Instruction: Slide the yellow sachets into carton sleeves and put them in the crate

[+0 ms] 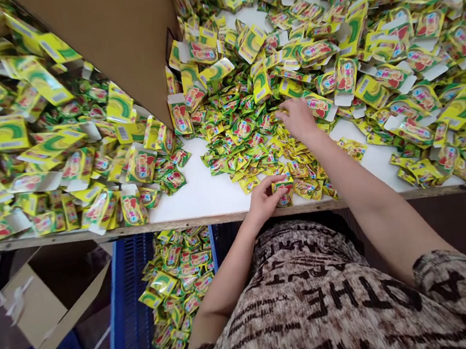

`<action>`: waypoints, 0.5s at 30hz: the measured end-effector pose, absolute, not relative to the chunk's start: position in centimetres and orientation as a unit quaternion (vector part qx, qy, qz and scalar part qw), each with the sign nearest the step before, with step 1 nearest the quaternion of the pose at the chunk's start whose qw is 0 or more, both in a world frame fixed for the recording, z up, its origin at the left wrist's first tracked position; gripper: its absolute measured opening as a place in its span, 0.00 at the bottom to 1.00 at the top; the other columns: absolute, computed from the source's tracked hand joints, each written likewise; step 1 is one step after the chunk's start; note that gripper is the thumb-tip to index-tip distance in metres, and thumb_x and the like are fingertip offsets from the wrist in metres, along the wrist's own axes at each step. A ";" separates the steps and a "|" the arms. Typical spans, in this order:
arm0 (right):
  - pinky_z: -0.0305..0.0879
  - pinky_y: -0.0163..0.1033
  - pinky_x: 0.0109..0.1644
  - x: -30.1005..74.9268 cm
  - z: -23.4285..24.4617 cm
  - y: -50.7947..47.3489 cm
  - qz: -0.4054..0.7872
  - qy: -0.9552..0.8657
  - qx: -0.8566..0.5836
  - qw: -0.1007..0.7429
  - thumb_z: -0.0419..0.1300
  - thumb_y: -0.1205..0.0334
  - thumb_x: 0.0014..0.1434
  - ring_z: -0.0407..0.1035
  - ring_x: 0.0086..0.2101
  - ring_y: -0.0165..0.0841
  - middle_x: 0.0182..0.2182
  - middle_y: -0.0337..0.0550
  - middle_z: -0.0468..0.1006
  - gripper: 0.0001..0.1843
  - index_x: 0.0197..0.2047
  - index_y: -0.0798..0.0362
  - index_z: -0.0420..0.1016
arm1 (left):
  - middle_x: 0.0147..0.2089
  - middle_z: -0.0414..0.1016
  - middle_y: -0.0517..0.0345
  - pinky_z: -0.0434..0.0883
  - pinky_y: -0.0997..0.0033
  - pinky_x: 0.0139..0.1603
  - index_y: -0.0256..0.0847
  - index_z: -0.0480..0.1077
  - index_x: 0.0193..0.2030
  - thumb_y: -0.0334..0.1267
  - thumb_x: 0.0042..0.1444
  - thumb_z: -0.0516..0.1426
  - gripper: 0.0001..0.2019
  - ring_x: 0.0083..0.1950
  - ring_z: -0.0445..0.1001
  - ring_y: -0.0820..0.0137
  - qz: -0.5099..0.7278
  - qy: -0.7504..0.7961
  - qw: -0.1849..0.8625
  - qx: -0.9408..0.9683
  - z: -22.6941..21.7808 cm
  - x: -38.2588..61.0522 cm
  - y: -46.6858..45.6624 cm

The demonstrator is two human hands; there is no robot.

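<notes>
Near the table's front edge, my left hand (262, 199) is closed around a small yellow-green candy box (284, 191), which stands close to the wood edge. Farther in, my right hand (299, 119) has its fingers curled down at the side of a heap of small green and yellow sachets (248, 128). Its fingertips are partly hidden, so whatever is in them cannot be made out. Yellow sachets (305, 178) lie loose between the two hands. Beyond the right hand lie many printed small boxes (345, 79), some with open flaps.
A large brown cardboard panel (116, 34) stands on the white table (209, 192), left of the sachet heap. More boxes (39, 81) are piled left of it. Below the edge, a blue crate (122, 325) holds sachets (182, 275), beside an open carton (37, 303).
</notes>
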State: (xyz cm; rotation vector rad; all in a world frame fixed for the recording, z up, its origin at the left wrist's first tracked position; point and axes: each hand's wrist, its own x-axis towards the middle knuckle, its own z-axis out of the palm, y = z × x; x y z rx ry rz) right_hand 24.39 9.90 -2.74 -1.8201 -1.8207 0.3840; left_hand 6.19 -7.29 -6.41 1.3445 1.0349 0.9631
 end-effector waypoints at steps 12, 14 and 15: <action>0.68 0.45 0.43 27.0 -4.3 12.6 0.249 -0.669 -0.648 0.265 0.71 0.59 0.47 0.68 0.33 0.37 0.26 0.39 0.71 0.12 0.31 0.58 0.76 | 0.44 0.80 0.52 0.74 0.63 0.45 0.44 0.78 0.44 0.46 0.45 0.68 0.19 0.43 0.78 0.60 0.121 0.549 0.708 0.428 -6.0 -13.8 -15.8; 0.69 0.47 0.43 26.0 -5.4 13.8 0.278 -0.659 -0.638 0.286 0.74 0.64 0.40 0.68 0.31 0.36 0.24 0.35 0.69 0.15 0.32 0.58 0.77 | 0.46 0.80 0.51 0.73 0.60 0.49 0.43 0.77 0.42 0.48 0.42 0.67 0.20 0.49 0.77 0.55 0.090 0.660 0.618 0.419 -8.3 -18.3 -18.9; 0.70 0.48 0.43 25.4 -6.0 14.5 0.273 -0.662 -0.638 0.285 0.75 0.66 0.36 0.69 0.31 0.36 0.22 0.33 0.67 0.17 0.31 0.58 0.77 | 0.43 0.80 0.51 0.73 0.58 0.49 0.42 0.76 0.41 0.48 0.41 0.66 0.20 0.49 0.77 0.53 0.071 0.721 0.551 0.415 -9.5 -20.1 -20.5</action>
